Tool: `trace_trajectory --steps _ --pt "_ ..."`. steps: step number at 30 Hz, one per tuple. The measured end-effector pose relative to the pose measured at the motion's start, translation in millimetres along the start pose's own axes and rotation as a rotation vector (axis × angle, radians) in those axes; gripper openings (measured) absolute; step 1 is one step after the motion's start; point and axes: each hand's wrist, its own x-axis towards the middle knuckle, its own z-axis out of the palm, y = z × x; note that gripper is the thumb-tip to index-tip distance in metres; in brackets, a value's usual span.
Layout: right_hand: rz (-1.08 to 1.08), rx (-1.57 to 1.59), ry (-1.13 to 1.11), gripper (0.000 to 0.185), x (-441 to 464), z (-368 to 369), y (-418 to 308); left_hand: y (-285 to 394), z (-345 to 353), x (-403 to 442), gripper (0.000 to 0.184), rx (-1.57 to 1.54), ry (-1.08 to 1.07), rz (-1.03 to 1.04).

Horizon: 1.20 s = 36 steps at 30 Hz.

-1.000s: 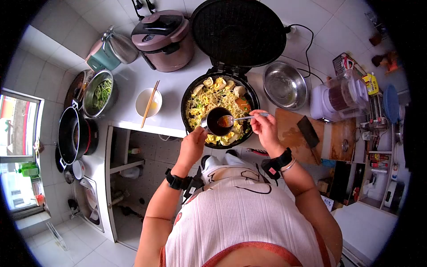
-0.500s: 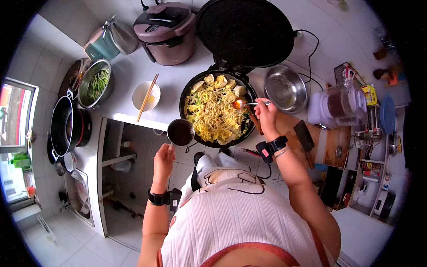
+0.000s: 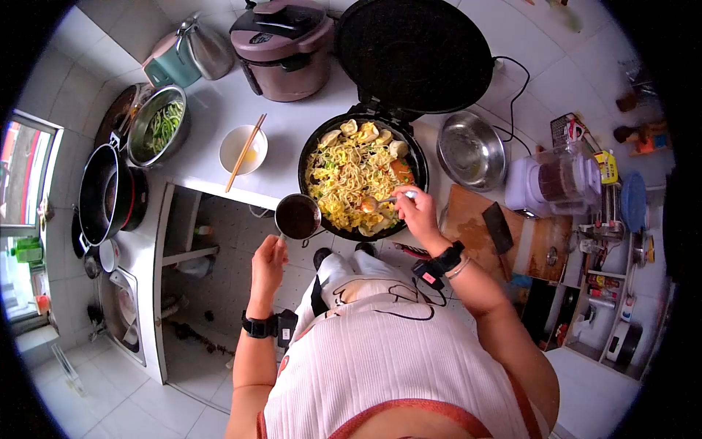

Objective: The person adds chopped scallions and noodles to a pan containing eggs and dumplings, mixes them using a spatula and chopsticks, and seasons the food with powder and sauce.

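My left hand (image 3: pixel 270 251) is closed round the handle of a small round pot (image 3: pixel 297 216) with dark liquid inside, held beside the pan's left rim. My right hand (image 3: pixel 417 214) grips a metal spoon (image 3: pixel 386 199). The spoon's bowl is low over the noodles (image 3: pixel 353 173), near the front right of the black electric pan (image 3: pixel 303 167); whether it touches them I cannot tell. Egg, greens and several dumplings (image 3: pixel 368 132) lie among and behind the noodles. A brown wooden spatula (image 3: pixel 401 173) rests at the pan's right side, its handle hidden by my hand.
The pan's black lid (image 3: pixel 417 55) stands raised behind. Left are a white bowl (image 3: pixel 251 162) with chopsticks and a metal bowl of greens (image 3: pixel 163 126). Right are a steel bowl (image 3: pixel 474 152), a cutting board (image 3: pixel 468 212) with a cleaver (image 3: pixel 499 228), and a food processor (image 3: pixel 552 179). A cooker (image 3: pixel 285 62) stands behind.
My right hand has moved left and toward me, bringing the spoon from the pan's right side to its front. More of the spatula now shows. My left hand holds the pot nearly still.
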Motion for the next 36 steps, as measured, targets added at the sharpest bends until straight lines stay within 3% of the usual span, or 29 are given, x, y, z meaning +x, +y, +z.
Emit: trace_trajectory --steps 5,7,10,13,19,22,25,29,36 --pt "-0.135 -0.332 0.073 0.013 -11.2 -25.4 -4.6 -2.2 0.3 -3.0 0.027 0.024 0.014 0.018" --pt "-0.148 -0.317 0.071 0.012 -10.0 -23.7 -10.3 -6.0 -0.4 -1.5 0.026 0.037 0.002 0.007" --pt "-0.456 -0.495 0.093 0.012 -5.7 -20.4 -16.3 -1.2 1.8 -1.2 0.026 0.038 -0.003 0.009" --pt "-0.415 -0.508 0.017 0.012 -14.9 -23.8 -15.6 2.6 3.6 0.4 0.026 0.107 -0.033 0.009" --pt "-0.335 -0.348 0.137 0.013 -4.9 -12.6 -24.4 5.4 15.1 10.5 0.024 0.143 -0.059 0.073" --pt "-0.195 0.158 0.128 0.015 -10.9 0.0 -47.3 21.3 25.3 16.7 0.022 0.246 -0.068 0.106" --pt "-0.073 0.186 -0.004 0.015 -16.6 11.6 -55.5 28.1 35.1 22.5 0.019 0.3 -0.094 0.137" --pt "-0.352 -0.202 -0.016 0.014 -22.5 23.8 -40.9 56.7 45.6 19.8 0.017 0.441 -0.12 0.245" --pt "-0.168 0.017 0.006 0.016 -18.4 18.5 -23.7 70.6 58.1 20.6 0.014 0.504 -0.112 0.399"
